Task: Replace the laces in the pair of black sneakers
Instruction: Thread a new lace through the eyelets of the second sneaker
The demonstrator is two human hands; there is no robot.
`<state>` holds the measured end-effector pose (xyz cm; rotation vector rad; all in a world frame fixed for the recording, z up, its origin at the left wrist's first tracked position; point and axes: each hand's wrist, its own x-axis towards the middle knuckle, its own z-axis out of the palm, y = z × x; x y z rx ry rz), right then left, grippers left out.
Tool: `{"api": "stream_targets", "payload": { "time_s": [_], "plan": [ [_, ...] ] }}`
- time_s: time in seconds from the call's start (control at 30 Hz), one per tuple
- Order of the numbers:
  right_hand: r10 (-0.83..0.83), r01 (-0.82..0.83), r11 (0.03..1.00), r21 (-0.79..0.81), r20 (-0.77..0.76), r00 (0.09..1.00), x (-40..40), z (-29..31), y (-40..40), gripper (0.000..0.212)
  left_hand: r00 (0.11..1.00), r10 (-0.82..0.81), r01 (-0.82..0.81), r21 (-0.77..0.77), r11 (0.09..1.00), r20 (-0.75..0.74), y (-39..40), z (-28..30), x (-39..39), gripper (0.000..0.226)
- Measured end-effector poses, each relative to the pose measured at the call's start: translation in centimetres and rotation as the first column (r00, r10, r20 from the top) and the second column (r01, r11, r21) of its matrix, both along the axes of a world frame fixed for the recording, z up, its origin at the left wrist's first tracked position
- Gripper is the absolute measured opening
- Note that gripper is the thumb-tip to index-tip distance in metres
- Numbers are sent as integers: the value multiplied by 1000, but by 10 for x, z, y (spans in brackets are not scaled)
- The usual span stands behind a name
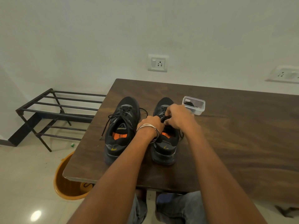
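Note:
Two black sneakers with orange insoles stand side by side on a dark wooden table (pixel 234 135), toes pointing away from me. The left sneaker (pixel 120 131) has its black lace (pixel 106 125) untied, the loose ends trailing off to the left. Over the tongue of the right sneaker (pixel 165 147), my left hand (pixel 152 124), with bangles on its wrist, and my right hand (pixel 178 116) both pinch that shoe's black lace. The lacing under my fingers is mostly hidden.
A small clear plastic box (pixel 194 105) with something dark inside sits just right of the right sneaker's toe. Off the table's left side stand a black metal shoe rack (pixel 55 110) and an orange bucket (pixel 64 183) on the tiled floor. My knees show below the table's near edge.

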<state>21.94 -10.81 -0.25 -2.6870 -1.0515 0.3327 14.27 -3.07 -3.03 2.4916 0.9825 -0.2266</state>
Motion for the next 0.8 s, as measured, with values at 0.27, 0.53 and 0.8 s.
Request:
{"api": "stream_targets", "payload": {
  "time_s": [0.27, 0.53, 0.8],
  "plan": [
    [-185, 191, 940, 284, -47, 982, 14, 3, -6, 9, 1000, -2, 2, -10, 1000, 20, -1, 1, -1, 20],
    [-441, 449, 836, 316, -100, 892, 14, 19, -32, 20, 1000, -7, 7, -8, 1000, 23, -1, 1, -1, 26],
    [-28, 32, 997, 69, -57, 998, 4, -1, 2, 22, 1000, -9, 9, -13, 1000, 16, 0, 1, -1, 19]
  ]
}}
